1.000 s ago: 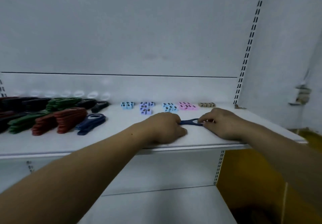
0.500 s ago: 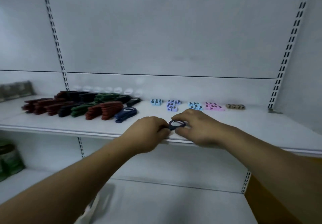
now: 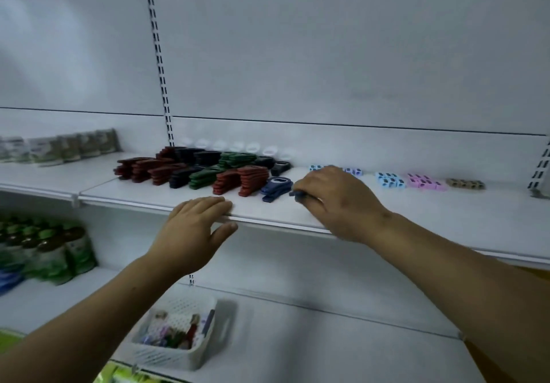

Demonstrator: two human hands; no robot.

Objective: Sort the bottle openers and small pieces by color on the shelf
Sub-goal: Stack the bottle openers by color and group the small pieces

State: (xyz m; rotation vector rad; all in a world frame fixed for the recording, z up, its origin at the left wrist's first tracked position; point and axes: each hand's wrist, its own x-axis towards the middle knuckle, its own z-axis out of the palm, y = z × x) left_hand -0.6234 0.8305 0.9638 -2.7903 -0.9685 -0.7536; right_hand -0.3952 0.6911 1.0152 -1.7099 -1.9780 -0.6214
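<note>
Far left, pouches lined the shelf, then the red, black and green opener stacks. Your left hand rested on the shelf's near edge, fingers straight and together, above a white basket. Your right hand pinched 1 blue bottle opener just beside the blue stack, hiding some small pieces. Light-blue pieces, pink pieces and tan pieces lay farther right.

Left grip flat, fingers straight, right grip curled, pinching
</note>
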